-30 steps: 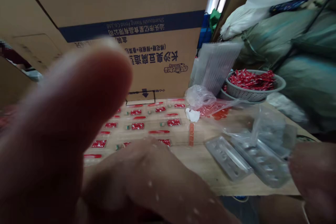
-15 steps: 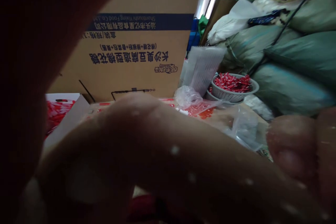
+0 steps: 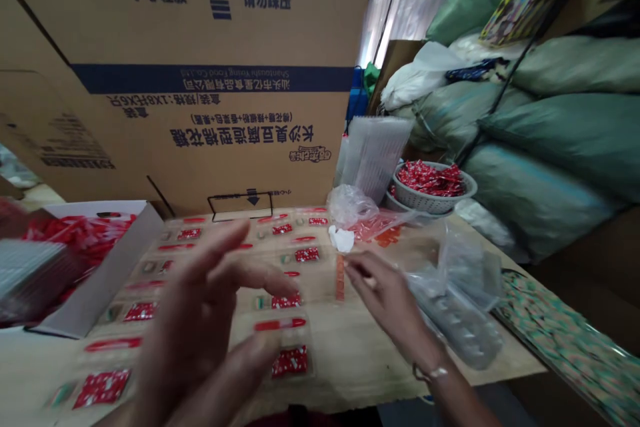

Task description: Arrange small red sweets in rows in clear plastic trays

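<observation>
At lower left, an open white cardboard box (image 3: 115, 267) holds red packets (image 3: 80, 233). Beside it, the blurred left hand (image 3: 200, 307), fingers spread apart, hovers over rows of red sachets (image 3: 290, 361) on a pale wooden table (image 3: 345, 360). Right of centre, the right hand (image 3: 385, 293), fingertips drawn together, sits just beside a narrow orange strip (image 3: 340, 277).

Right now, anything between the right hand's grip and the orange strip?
Nothing visible: the right hand sits right beside the orange strip on the table. The crumpled white tissue lies beyond the strip, off that line.
</observation>
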A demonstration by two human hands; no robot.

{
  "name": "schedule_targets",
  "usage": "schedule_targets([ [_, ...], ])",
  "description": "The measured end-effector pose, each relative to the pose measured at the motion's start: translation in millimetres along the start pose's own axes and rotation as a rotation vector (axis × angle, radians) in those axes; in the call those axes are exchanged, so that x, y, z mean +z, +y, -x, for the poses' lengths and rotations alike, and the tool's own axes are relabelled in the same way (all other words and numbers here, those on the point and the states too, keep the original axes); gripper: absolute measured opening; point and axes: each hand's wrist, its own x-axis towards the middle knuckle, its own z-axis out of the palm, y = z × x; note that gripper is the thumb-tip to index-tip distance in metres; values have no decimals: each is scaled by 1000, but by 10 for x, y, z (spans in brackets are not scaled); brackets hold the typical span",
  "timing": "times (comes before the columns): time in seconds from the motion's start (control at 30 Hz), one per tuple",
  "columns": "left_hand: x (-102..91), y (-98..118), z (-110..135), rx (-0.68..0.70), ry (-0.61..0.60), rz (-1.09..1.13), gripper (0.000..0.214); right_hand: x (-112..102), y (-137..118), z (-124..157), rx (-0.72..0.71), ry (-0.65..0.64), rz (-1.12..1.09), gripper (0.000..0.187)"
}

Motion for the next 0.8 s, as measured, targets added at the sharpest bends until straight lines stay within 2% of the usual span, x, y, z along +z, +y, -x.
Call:
schedule_targets([
  [0.07, 181, -369, 163, -26, -129, -183, 41, 405, 460, 201, 77, -193, 275, 19],
  [0.13, 330, -841, 462, -6, -284, -372, 16, 728, 826, 486, 119, -307, 486, 23],
  [0.2, 426, -1252, 819, -7, -455, -522, 17, 906, 1040, 716, 119, -349, 574, 25],
  [0.27, 467, -1486, 1097, -4, -544, -631, 20, 958, 1128, 815, 78, -366, 607, 25],
  [0.33, 461, -1538, 1212, -41, -582, -670, 19, 950, 1144, 809, 19, -375, 635, 23],
  [0.4, 425, -1488, 1174, -114, -586, -623, 18, 931, 1122, 775, -32, -374, 656, 20],
  [0.5, 397, -1397, 984, -297, -516, -401, 14, 906, 1041, 802, -81, -359, 630, 17],
  [0.57, 469, -1365, 852, -478, -463, -177, 10, 879, 956, 886, -113, -343, 588, 18],
  [0.63, 648, -1334, 747, -710, -459, 109, 14, 837, 847, 1001, -156, -313, 543, 21],
  [0.7, 911, -1282, 679, -975, -461, 381, 27, 779, 722, 1124, -198, -278, 497, 24],
  [0.77, 1195, -1211, 653, -1183, -446, 512, 46, 712, 599, 1244, -233, -260, 443, 27],
  [0.8, 1324, -1176, 654, -1240, -446, 506, 53, 679, 548, 1302, -250, -252, 416, 28],
])
